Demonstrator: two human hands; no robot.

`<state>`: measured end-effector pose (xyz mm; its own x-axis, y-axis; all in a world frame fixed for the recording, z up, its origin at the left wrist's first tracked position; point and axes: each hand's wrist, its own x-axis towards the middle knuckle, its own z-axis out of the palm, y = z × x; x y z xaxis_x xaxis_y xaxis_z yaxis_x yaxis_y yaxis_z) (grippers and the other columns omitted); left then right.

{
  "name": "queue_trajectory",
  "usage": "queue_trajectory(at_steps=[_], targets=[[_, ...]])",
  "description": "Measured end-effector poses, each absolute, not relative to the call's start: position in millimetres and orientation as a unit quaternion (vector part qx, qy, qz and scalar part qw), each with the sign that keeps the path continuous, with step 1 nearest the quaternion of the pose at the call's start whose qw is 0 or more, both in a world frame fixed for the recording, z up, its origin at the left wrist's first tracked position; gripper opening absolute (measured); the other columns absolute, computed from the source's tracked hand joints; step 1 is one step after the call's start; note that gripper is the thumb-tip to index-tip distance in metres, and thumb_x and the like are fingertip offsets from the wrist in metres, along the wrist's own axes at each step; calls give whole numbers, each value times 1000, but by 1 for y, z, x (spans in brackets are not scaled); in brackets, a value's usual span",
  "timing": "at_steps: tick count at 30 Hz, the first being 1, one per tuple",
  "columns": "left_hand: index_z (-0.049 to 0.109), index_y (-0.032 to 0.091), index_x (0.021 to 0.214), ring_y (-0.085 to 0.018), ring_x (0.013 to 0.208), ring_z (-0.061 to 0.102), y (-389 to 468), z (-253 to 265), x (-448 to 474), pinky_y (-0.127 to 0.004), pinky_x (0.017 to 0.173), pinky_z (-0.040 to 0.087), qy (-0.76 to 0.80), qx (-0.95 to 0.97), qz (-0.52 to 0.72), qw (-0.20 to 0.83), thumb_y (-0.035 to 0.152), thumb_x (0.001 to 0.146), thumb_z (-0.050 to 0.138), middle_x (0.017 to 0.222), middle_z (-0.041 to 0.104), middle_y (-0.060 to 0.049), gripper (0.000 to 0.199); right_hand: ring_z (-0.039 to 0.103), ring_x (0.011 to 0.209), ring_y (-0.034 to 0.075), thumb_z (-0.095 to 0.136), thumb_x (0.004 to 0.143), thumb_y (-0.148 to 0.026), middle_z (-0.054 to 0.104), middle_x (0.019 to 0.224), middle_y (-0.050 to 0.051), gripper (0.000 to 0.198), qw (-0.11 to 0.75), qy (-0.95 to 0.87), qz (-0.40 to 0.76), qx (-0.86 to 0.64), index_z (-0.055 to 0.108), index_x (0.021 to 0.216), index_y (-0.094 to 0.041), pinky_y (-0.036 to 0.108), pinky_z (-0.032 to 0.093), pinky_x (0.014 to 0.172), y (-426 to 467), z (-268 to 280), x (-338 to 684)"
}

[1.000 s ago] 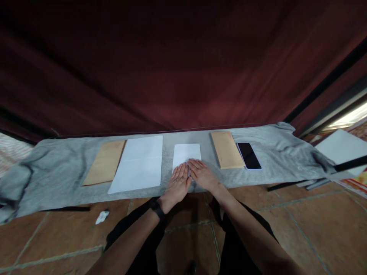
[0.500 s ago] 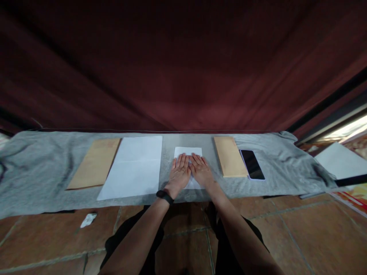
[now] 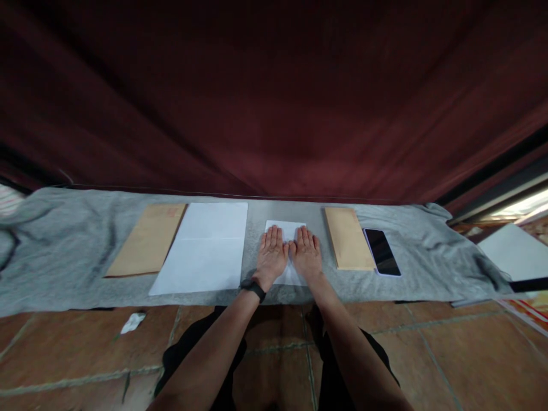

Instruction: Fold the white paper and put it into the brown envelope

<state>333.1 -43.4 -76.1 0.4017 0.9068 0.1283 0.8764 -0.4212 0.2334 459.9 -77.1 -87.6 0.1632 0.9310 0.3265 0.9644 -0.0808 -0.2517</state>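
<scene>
A small folded white paper lies on a grey cloth spread over the floor. My left hand and my right hand lie flat side by side on it, palms down, fingers straight and pointing away from me. They cover most of the sheet; only its far edge and a strip near my wrists show. A black band sits on my left wrist. Neither hand grips anything.
Left of the hands lie a large white sheet and a brown envelope. To the right lie another brown envelope and a black phone. A dark red curtain hangs behind the cloth. A paper scrap sits on the tiled floor.
Both hands slid forward up the folded paper, from its near edge to its middle, staying flat on it. The camera view shifted a little.
</scene>
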Motion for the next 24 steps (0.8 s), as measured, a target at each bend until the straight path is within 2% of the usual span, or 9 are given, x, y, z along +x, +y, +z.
queue_trajectory(at_steps=[6, 11, 17, 21, 24], targets=[[26, 5, 158, -25, 156, 15, -45, -79, 328, -44, 127, 14, 546, 826, 127, 57, 37, 102, 24, 165, 25, -15, 64, 39, 146, 31, 33, 105, -38, 40, 157, 20, 58, 180, -644, -45, -742, 38, 154, -6, 53, 26, 120, -82, -87, 467], [22, 9, 160, -25, 156, 14, -46, -80, 322, -46, 127, 14, 543, 827, 133, 57, 38, 102, 26, 165, 26, -13, 65, 38, 147, 31, 32, 105, -38, 39, 158, 20, 59, 168, -646, -33, -744, 35, 155, -6, 54, 27, 120, -85, -85, 472], [24, 7, 159, -26, 155, 16, -51, -73, 318, -48, 127, 12, 539, 833, 122, 40, 37, 103, 26, 165, 25, -14, 64, 37, 147, 32, 31, 105, -34, 40, 157, 20, 56, 212, -640, -44, -737, 38, 153, -6, 56, 26, 120, -92, -76, 467], [26, 7, 158, -24, 156, 12, -53, -70, 313, -47, 128, 11, 509, 853, 111, 32, 27, 101, 26, 166, 25, -13, 61, 30, 151, 28, 26, 106, -31, 35, 161, 17, 55, 212, -693, 3, -689, 37, 154, -7, 50, 26, 122, -113, -67, 442], [25, 7, 158, -23, 156, 8, -52, -69, 311, -46, 128, 9, 498, 862, 89, 38, 18, 98, 27, 167, 21, -12, 61, 31, 151, 24, 24, 107, -33, 35, 161, 15, 56, 198, -734, 41, -648, 32, 157, -9, 45, 28, 123, -133, -67, 425]])
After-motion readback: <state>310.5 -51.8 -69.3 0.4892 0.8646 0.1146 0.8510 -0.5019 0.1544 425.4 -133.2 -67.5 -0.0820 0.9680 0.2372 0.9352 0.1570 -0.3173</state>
